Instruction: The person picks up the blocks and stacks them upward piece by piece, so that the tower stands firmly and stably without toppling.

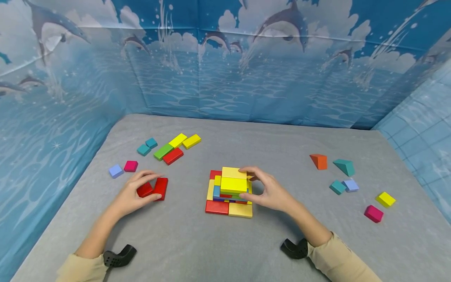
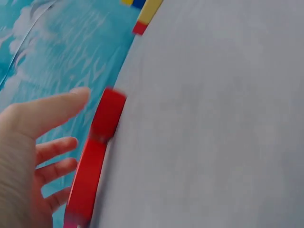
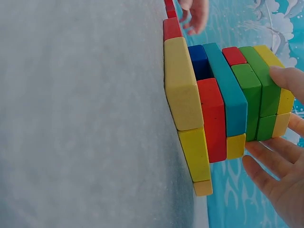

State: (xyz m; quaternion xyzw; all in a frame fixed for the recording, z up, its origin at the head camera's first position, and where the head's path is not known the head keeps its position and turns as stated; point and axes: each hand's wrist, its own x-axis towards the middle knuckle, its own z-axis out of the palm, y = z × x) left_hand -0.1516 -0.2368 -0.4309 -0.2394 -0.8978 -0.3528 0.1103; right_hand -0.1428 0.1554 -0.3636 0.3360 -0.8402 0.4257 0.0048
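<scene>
A stepped stack of coloured wooden blocks (image 3: 228, 107) stands mid-table. On its top lie a bright yellow block (image 1: 233, 185) and a pale yellow block (image 1: 231, 172), side by side. My right hand (image 1: 266, 190) pinches these two at their right end, thumb at the front and fingertips at the back; in the right wrist view its other fingers spread below. To the left, my left hand (image 1: 135, 192) curves loosely around two red blocks, an upright one (image 1: 161, 188) and a smaller-looking one (image 1: 145, 190) partly hidden. The left wrist view shows the thumb (image 2: 61, 107) apart from the red blocks.
Behind the left hand lie yellow, red and teal blocks and a green block (image 1: 163, 151). A magenta block (image 1: 131, 166) and a lilac block (image 1: 116, 171) sit further left. Several loose blocks, including an orange wedge (image 1: 319, 161), lie at the right. A dolphin-printed curtain (image 1: 218, 86) borders the table.
</scene>
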